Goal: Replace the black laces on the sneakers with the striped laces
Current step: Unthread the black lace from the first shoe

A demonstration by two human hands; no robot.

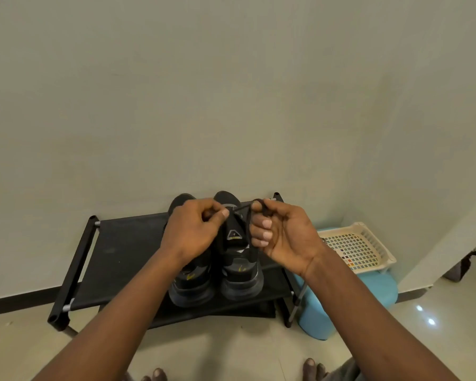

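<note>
Head view: I judge the step in hand to be unlacing. My right hand (282, 236) is closed around a thin black fabric lace (248, 224) pulled up from the right shoe; my left hand (194, 229) pinches at the tongue area, and I cannot tell what it holds. Next, the lace must be drawn free of the eyelets. Count: two dark grey-black sneakers (241, 270) on one black fabric shoe rack (127, 243); one cream plastic basket (359, 247). No striped laces are identifiable.

Both arms reach forward over the sneakers (217, 259). The left hand (188, 232) pinches with curled fingers above the right sneaker's tongue. The right hand (282, 237), palm up, is closed around the black lace (249, 215) just beside it.
</note>
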